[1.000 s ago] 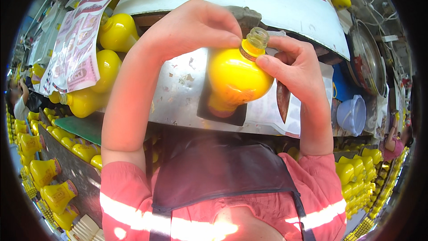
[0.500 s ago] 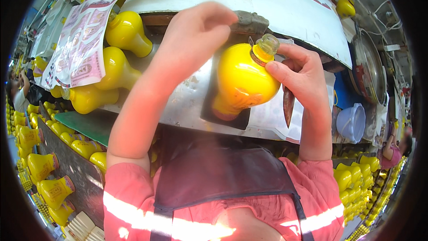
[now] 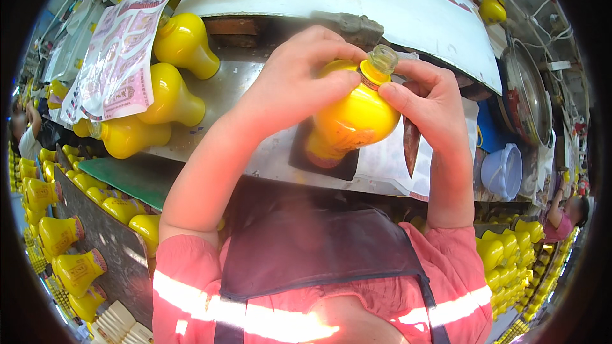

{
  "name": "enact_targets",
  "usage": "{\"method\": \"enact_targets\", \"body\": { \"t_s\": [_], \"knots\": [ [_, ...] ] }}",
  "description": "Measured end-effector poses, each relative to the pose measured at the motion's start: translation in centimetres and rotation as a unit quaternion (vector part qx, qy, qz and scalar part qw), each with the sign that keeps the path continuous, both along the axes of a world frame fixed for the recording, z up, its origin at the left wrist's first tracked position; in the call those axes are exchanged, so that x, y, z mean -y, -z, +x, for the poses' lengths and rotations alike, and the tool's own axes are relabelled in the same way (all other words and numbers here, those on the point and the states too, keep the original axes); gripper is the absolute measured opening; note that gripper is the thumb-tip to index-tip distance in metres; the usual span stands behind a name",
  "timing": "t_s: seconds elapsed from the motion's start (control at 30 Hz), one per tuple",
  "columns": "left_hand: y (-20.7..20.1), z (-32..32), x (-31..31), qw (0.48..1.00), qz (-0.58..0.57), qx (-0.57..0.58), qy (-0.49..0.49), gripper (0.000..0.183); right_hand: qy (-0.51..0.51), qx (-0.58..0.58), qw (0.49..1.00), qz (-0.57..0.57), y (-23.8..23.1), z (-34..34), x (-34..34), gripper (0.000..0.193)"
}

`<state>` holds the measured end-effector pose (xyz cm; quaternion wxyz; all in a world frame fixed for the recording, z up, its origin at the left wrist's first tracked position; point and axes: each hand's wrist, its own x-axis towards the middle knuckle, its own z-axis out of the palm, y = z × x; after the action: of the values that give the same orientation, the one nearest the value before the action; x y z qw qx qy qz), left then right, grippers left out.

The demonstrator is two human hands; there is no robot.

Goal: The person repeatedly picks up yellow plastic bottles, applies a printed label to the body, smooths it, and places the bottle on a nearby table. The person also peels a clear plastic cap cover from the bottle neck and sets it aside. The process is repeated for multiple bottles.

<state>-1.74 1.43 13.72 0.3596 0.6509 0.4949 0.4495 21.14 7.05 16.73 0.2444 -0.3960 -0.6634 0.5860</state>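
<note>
A glossy yellow gourd-shaped bottle (image 3: pixel 357 114) with a clear glass mouth stands tilted on a dark pad (image 3: pixel 344 169) before me. Round its neck runs a thin dark red patterned strip (image 3: pixel 370 82). My left hand (image 3: pixel 303 79) is closed on the bottle's left side, the thumb against the neck by the strip. From the right, my right hand (image 3: pixel 430 99) pinches the neck with thumb and fingers. A pointed, rust-brown blade (image 3: pixel 411 146) hangs down from under its palm, the upper part hidden by the hand.
Several yellow bottles (image 3: pixel 169 95) lie at the left under printed pink label sheets (image 3: pixel 118 73). A white board (image 3: pixel 433 32) spans the far side. Rightward are a pale blue bucket (image 3: pixel 502 172) and a round metal pan (image 3: pixel 529 95). More bottles (image 3: pixel 80 271) fill the lower left.
My left hand has come down and to the right, from above the bench onto the bottle's neck. The strip's loose end, raised before, no longer stands out. My right hand has barely moved.
</note>
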Motion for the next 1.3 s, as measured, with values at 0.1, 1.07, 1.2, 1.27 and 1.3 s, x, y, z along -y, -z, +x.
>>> {"method": "enact_targets", "body": {
  "t_s": [0.1,1.07,1.2,1.27,1.3],
  "knots": [
    [0.6,-0.1,-0.5,0.997,-0.042,0.061,0.036,0.031,0.025,-0.009,0.999,-0.033,-0.2,-0.1,0.4,0.041],
    [0.3,1.5,0.6,0.999,-0.013,-0.029,-0.025,0.035,0.027,-0.016,0.999,-0.023,-0.1,0.2,0.4,0.036],
    [-0.3,1.7,0.3,0.997,0.02,-0.058,-0.041,0.032,0.018,-0.039,0.999,-0.008,0.3,0.7,0.7,0.034],
    [-0.4,2.8,0.1,0.995,0.054,0.021,-0.078,0.031,0.021,-0.072,0.996,-0.043,0.7,0.9,0.8,0.033],
    [-0.6,3.2,0.1,0.996,0.042,0.01,-0.083,0.031,0.012,-0.099,0.993,-0.061,0.9,0.9,0.9,0.033]
  ]
}}
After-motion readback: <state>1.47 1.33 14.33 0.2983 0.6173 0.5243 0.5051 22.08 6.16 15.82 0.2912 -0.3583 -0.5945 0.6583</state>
